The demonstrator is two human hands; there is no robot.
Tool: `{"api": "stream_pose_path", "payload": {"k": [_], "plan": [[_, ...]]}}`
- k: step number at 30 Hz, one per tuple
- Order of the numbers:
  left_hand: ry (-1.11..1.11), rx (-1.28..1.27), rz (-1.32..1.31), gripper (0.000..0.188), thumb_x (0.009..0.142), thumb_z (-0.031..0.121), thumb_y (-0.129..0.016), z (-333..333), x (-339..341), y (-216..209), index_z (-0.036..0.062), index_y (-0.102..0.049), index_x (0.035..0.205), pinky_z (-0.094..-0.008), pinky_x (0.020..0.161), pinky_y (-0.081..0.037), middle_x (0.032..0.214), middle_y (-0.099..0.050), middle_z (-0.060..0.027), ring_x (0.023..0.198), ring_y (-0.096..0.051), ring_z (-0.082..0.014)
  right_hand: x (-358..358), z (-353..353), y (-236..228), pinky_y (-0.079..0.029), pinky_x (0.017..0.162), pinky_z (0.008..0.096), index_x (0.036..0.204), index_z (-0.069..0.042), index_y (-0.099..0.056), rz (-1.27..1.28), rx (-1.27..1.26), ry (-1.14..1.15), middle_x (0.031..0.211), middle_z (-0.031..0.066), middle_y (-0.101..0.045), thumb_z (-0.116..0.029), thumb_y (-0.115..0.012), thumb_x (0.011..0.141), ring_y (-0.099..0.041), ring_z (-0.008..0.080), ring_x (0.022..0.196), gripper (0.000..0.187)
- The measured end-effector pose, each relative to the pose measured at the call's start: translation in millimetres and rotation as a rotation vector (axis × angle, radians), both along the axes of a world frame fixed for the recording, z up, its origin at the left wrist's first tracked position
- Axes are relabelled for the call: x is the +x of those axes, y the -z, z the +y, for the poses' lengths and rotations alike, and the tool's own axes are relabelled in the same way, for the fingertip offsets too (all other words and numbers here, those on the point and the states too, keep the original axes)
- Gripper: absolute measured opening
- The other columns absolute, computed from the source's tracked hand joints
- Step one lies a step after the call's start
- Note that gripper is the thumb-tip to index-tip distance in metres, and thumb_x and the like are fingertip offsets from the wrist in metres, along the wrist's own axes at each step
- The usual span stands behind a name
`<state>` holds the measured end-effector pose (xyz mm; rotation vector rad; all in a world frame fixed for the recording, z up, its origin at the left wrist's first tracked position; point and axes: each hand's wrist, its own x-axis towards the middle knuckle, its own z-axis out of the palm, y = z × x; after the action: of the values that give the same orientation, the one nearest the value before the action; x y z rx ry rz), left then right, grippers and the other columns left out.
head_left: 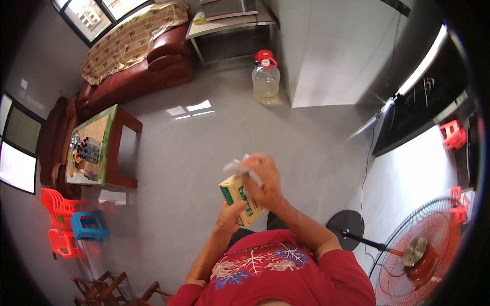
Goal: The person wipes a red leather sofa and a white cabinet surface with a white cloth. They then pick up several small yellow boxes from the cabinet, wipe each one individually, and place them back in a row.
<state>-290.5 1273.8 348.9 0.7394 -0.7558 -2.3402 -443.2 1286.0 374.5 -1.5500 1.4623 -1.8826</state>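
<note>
In front of my chest, my left hand (232, 215) is wrapped round the lower part of a yellow and green box (235, 192), held tilted above the floor. At the box's upper end, my right hand (263, 178) is closed on a crumpled white cloth or tissue (236, 167). Motion smears the white piece, and I cannot tell whether it is still joined to the box. My right fingers partly cover the box's side.
A standing fan (414, 251) is at my right, its round base (345, 229) close by. To the left are a low table (113, 148) with small bottles, red stools (64, 242) and a blue stool (90, 226). Ahead stand a large clear jug (266, 84) and a red sofa (117, 81).
</note>
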Motion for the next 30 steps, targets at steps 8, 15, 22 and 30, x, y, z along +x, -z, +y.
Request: {"api": "stream_pose_path", "payload": {"k": [8,15,22,30], "plan": [[0.198,-0.536,-0.410,0.051,0.065,0.007,-0.074,-178,-22,-7,0.0026,-0.053,0.111,-0.0271,0.070,-0.051,0.096,-0.061,-0.0059,0.082,-0.060,-0.0124,-42,-162,-21,-0.045,0.081,0.0364,0.099,-0.007,-0.062,0.348,0.102,-0.332,0.102,0.0073,-0.062,-0.009,-0.066,0.075,-0.055,0.0254,0.094,0.024],[0.637,-0.971,-0.542,0.069,0.064,0.019,-0.077,-363,-35,-46,0.0028,-0.045,0.124,-0.0346,0.087,-0.046,0.109,-0.057,-0.0131,0.102,-0.056,-0.0213,-57,-306,-7,-0.044,0.083,0.0349,0.101,-0.005,-0.062,-0.094,0.320,-0.306,0.103,0.0059,-0.062,-0.010,-0.059,0.082,-0.056,0.0209,0.094,0.020],[0.638,-0.854,-0.152,0.083,0.068,0.019,-0.079,-491,-107,-19,0.0058,-0.032,0.135,-0.0340,0.097,-0.040,0.119,-0.053,-0.0141,0.113,-0.052,-0.0226,-80,-401,58,-0.047,0.084,0.0318,0.111,-0.004,-0.058,-1.381,0.335,-0.166,0.105,0.0058,-0.062,-0.031,-0.044,0.095,-0.058,0.0159,0.094,0.034],[-0.001,-0.725,-0.378,0.087,0.067,0.004,-0.078,-670,-193,-19,0.0061,-0.025,0.137,-0.0324,0.091,-0.047,0.120,-0.051,-0.0110,0.108,-0.053,-0.0198,-135,-597,39,-0.039,0.098,0.0329,0.142,-0.009,-0.020,-1.028,0.388,-0.279,0.129,0.0095,-0.046,-0.026,-0.041,0.098,-0.047,0.0191,0.116,0.051]]}}
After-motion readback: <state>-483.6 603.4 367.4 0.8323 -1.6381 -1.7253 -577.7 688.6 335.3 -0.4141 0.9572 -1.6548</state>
